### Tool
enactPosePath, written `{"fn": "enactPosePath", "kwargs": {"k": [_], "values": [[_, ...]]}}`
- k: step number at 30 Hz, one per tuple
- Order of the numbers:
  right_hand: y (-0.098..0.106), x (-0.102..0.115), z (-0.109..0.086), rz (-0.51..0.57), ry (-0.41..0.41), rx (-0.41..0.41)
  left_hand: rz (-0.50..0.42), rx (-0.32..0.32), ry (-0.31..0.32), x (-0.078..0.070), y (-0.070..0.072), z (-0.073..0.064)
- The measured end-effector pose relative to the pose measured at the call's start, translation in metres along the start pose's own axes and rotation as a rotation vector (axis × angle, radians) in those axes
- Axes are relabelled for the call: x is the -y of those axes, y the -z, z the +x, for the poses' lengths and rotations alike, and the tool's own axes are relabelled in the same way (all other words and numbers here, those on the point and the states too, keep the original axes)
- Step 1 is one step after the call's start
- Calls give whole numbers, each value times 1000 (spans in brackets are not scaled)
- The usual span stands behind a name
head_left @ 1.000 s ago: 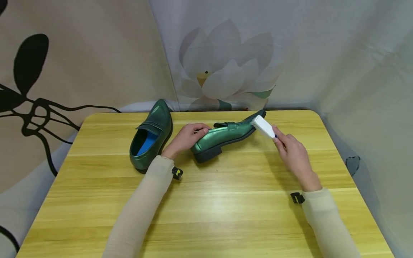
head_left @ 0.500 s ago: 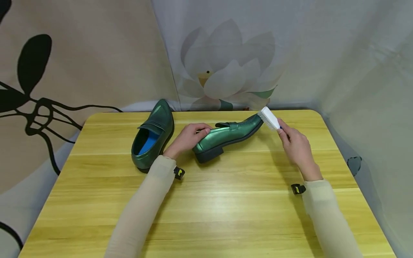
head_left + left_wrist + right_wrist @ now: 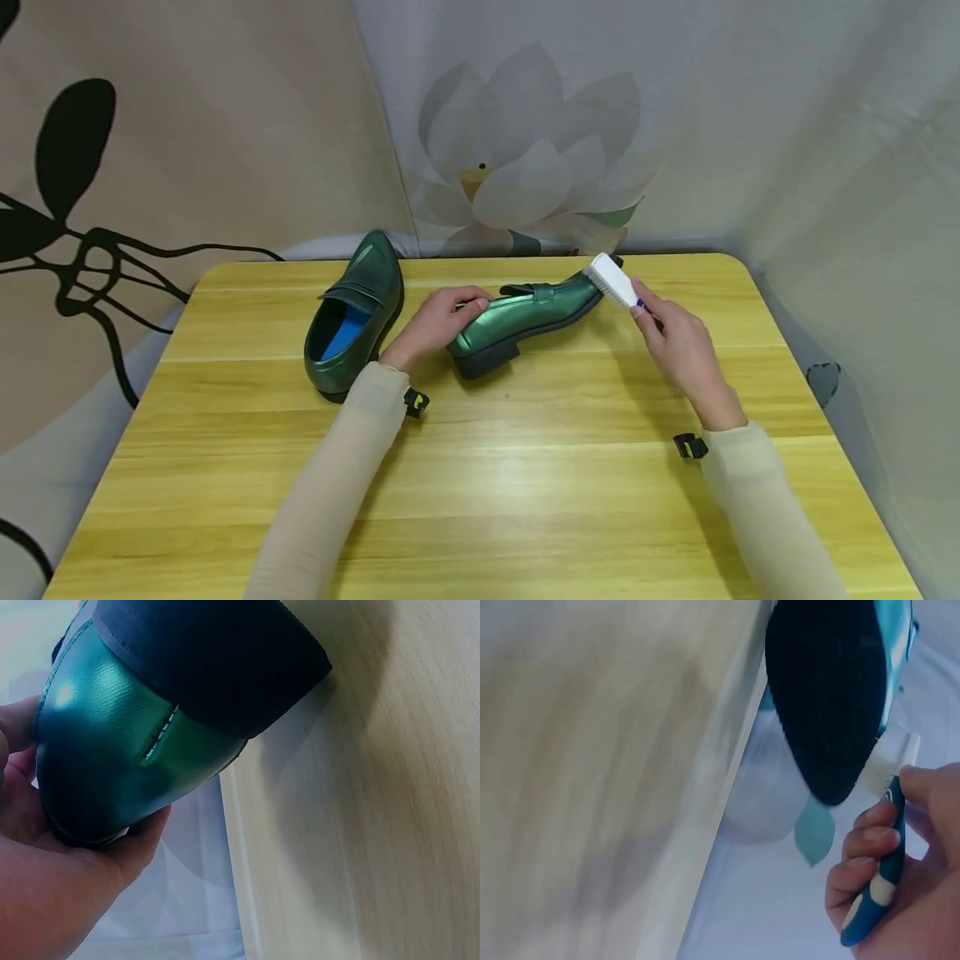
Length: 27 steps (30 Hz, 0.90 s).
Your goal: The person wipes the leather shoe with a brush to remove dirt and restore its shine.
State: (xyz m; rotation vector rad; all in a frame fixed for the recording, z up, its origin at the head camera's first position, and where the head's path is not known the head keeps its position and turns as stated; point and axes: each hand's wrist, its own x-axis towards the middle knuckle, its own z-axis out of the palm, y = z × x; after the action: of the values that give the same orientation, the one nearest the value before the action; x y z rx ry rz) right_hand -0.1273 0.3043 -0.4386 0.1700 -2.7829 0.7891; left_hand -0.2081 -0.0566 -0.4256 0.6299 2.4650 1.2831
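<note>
A shiny green loafer (image 3: pixel 517 321) with a black sole is tilted, its toe raised to the right. My left hand (image 3: pixel 438 323) grips it at the heel opening; in the left wrist view, fingers and thumb wrap the back of the green loafer (image 3: pixel 105 742). My right hand (image 3: pixel 682 350) holds a brush (image 3: pixel 611 279) with a white head and a blue-and-white handle. The bristles lie against the toe of the shoe. From the right wrist view, the fingers curl round the brush handle (image 3: pixel 881 881), beside the dark sole (image 3: pixel 829 697).
A second green loafer (image 3: pixel 352 317) with a blue insole stands upright left of my left hand. The wooden table (image 3: pixel 510 500) ends at the back near a curtain (image 3: pixel 525 150) printed with a pale flower.
The brush moved outward to the toe tip, then back a little along the toe toward the left. My left hand and both shoes stay in about the same place.
</note>
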Motion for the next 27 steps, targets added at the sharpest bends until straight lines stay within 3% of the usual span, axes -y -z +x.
{"fn": "enactPosePath", "kwargs": {"k": [7, 15, 22, 27], "values": [[-15, 24, -13, 8, 67, 23, 20, -7, -42, 4, 0, 0], [-28, 50, -21, 58, 182, 58, 16, -18, -35, 3, -2, -1], [-24, 49, -14, 16, 123, -37, 29, -14, -51, 2, -3, -1], [-23, 55, -14, 21, 155, 0, 51, -7, -69, 2, -2, -2]]}}
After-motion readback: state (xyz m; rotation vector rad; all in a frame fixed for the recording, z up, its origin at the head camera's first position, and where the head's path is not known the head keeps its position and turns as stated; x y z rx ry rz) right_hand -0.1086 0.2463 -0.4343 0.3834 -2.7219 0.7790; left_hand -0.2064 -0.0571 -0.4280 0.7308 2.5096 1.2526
